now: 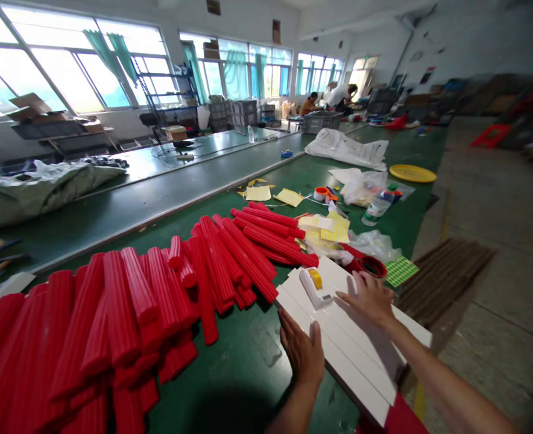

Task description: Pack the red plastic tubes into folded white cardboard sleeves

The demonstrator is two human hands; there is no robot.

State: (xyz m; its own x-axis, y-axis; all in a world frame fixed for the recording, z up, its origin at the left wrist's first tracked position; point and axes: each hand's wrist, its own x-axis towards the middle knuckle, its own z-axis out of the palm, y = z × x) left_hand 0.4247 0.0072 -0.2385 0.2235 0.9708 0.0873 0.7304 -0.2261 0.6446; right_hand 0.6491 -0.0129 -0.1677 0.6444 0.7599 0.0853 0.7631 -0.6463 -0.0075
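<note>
White flat boards (361, 349) lie side by side at the near right edge of the green table, with a white tape dispenser (314, 289) holding yellow tape on top. My left hand (301, 349) rests against the boards' left edge, fingers stretched and thumb apart. Over the boards' far right part is my right hand (369, 298), its fingers spread, just right of the dispenser; nothing shows in its grasp. Many red ribbed rolls (122, 307) are piled to the left, and more lie beyond the boards.
Past the boards are a red ring-shaped roll (372, 265), a green dotted sheet (401, 271), a bottle (378, 206), orange-handled scissors (325, 194), yellow sheets (290, 197) and a yellow disc (412, 173). People (341, 96) sit far back. A crate (321, 122) stands on the table.
</note>
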